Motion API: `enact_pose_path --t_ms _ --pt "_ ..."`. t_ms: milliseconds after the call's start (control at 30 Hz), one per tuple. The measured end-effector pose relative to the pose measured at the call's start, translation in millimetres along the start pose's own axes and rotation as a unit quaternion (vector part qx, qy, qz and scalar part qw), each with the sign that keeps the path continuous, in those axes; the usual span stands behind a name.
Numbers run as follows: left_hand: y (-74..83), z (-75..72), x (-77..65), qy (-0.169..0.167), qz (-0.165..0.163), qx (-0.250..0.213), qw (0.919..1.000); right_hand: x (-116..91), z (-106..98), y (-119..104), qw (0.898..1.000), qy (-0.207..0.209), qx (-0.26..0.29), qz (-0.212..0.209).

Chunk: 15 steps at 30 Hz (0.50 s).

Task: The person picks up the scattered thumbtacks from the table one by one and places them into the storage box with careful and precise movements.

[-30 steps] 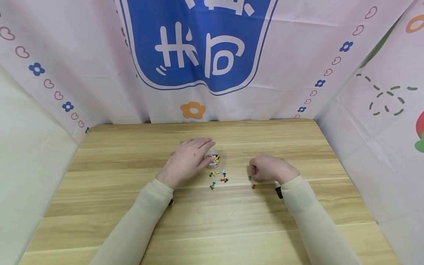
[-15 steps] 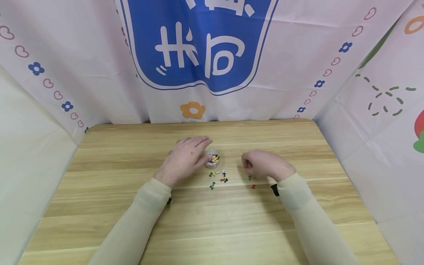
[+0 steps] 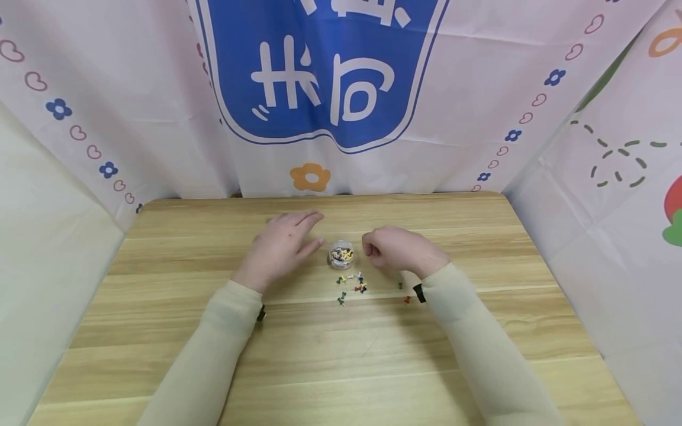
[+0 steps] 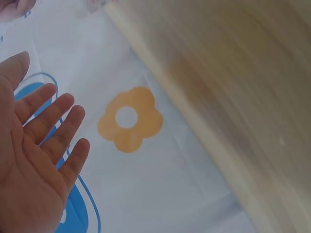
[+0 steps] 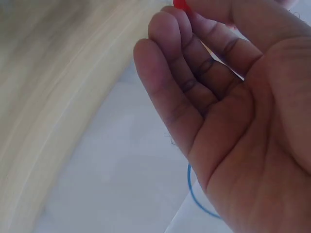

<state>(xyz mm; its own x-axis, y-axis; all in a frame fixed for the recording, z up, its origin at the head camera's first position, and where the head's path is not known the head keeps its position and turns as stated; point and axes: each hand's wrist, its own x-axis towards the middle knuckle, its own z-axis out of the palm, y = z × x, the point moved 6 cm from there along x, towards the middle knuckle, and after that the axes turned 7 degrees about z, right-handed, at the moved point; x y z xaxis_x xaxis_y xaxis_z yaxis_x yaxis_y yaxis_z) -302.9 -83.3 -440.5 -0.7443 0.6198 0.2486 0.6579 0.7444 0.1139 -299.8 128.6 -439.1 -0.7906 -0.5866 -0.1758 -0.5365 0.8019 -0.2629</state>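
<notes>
In the right wrist view, my right hand [image 5: 233,92] pinches a red push pin [image 5: 180,5] between thumb and fingertips. The head view shows this right hand [image 3: 402,249] just right of a small round clear container [image 3: 341,266], the pin hidden by the fingers. That container holds many push pins [image 3: 343,254] in mixed colours. To its left, my left hand [image 3: 279,245] has its fingers extended and holds nothing, thumb tip a short way from the container wall. The left wrist view shows its palm [image 4: 34,170] bare, fingers spread.
Several loose push pins [image 3: 357,289] lie on the wooden table [image 3: 319,367] in front of the container. Farther right are a green push pin [image 3: 400,286] and a red one on the tabletop [image 3: 407,299]. A printed curtain [image 3: 458,118] hangs behind the table's back edge.
My right hand has moved left and slightly away from me, from beside the loose green pin to the container. My left hand has drawn left, and its thumb no longer overlaps the container.
</notes>
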Motion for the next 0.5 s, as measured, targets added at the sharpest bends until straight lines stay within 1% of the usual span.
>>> enact_pose_path --t_ms 100,300,500 --pt "-7.4 -2.7 -2.1 0.001 -0.008 -0.004 1.0 8.8 -1.2 -7.3 1.0 -0.002 -0.009 -0.005" --pt "-19.7 -6.5 -6.2 -0.006 -0.031 -0.01 0.9994 23.8 -2.9 -17.3 1.0 -0.017 -0.021 0.007" --pt "-26.6 -9.4 -9.5 -0.005 -0.038 -0.009 0.9992 35.8 -7.0 -24.1 0.999 -0.014 -0.035 0.002"
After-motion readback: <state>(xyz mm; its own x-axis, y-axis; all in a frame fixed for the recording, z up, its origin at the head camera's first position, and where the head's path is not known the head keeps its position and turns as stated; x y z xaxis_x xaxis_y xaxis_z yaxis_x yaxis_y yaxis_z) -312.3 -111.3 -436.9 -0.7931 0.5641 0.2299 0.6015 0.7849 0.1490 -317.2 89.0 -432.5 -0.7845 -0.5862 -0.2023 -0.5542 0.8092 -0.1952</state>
